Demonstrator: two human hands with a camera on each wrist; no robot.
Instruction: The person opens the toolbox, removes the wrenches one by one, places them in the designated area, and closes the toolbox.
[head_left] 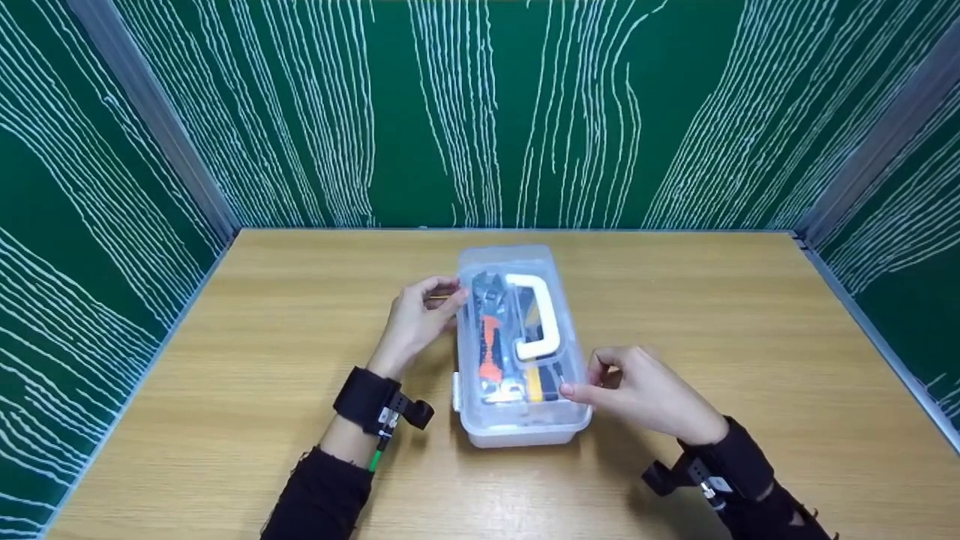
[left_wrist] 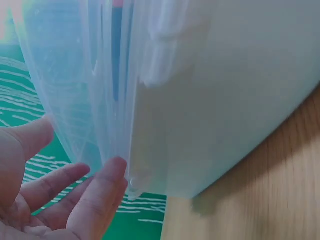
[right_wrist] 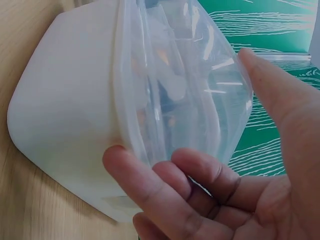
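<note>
A clear plastic toolbox (head_left: 525, 437) stands lengthwise on the table with its lid down. Its white carrying handle (head_left: 551, 322) lies folded on the lid. Through the lid show an adjustable wrench (head_left: 491, 292), an orange-and-black tool handle (head_left: 490, 349) and something yellow. On the left long side, toward the far end, my left hand (head_left: 416, 319) holds the lid edge, thumb on top and fingers at the seam (left_wrist: 112, 172). My right hand (head_left: 652, 390) grips the near right corner, its thumb on the lid and its bent fingers (right_wrist: 145, 185) along the side.
A white latch (head_left: 456, 391) sits on the box's left side. The wooden table (head_left: 300, 315) extends around the box, bounded by green walls (head_left: 510, 112) with white wavy lines and grey corner posts (head_left: 161, 112). Each wrist wears a black strap with a small camera.
</note>
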